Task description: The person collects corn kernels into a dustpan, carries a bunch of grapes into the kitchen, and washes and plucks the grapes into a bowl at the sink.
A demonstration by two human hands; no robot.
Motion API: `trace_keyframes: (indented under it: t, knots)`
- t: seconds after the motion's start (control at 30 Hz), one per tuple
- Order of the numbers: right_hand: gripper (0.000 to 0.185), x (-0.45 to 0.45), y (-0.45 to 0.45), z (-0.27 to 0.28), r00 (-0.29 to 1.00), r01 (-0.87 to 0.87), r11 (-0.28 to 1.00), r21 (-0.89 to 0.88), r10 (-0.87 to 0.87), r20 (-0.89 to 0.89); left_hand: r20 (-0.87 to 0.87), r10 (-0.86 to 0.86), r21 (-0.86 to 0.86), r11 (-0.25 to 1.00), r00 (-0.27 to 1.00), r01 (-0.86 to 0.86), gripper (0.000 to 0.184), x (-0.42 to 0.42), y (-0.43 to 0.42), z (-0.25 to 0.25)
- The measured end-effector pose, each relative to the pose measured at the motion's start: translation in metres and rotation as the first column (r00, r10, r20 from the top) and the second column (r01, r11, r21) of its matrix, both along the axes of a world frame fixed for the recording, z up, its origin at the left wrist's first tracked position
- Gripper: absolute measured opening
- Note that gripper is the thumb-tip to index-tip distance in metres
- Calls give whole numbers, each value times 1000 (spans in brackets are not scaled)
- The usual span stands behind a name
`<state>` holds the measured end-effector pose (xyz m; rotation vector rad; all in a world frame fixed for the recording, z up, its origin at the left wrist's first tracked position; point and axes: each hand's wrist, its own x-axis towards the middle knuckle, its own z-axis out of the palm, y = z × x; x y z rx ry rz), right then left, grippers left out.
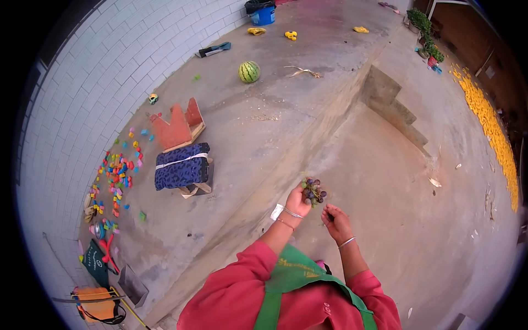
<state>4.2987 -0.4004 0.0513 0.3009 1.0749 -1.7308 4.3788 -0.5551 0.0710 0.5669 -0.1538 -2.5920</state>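
My left hand (298, 201) is closed around a small bunch of grapes (314, 192), dark purple with some green ones, held out in front of my body. Just to the right and slightly lower, my right hand (337, 222) has its fingers curled together in a pinch. A small dark spot shows at those fingertips; I cannot make out what it is. The two hands are apart. A bracelet circles each wrist, and a white tag hangs by the left one. Below them is the green apron (294, 269) over my red sleeves.
A concrete step edge runs diagonally past my hands, with small stairs (393, 104) beyond. Leftward stand a blue patterned padded stool (183, 166), a red wooden piece (177, 127) and scattered colored blocks (117, 170). A watermelon (249, 72) lies farther off; corn cobs (484, 118) line the right.
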Motion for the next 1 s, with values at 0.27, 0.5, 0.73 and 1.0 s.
trace_keyframes:
  t: [0.27, 0.5, 0.73, 1.0]
  knots:
    - [12, 33, -174, -8, 985, -159, 987, -18, 157, -77, -39, 186, -33, 982, 982, -187, 14, 97, -144, 5]
    - [12, 47, -265, -11, 922, -313, 947, 68, 320, -215, -45, 264, 2, 964, 963, -264, 14, 134, -181, 13]
    - [16, 50, -354, -38, 751, -441, 872, 214, 489, -444, 25, 372, -31, 928, 928, -371, 17, 141, -210, -7]
    - [17, 39, -456, -94, 171, -449, 819, 356, 470, -866, 119, 502, -53, 865, 857, -500, 18, 126, -269, -12]
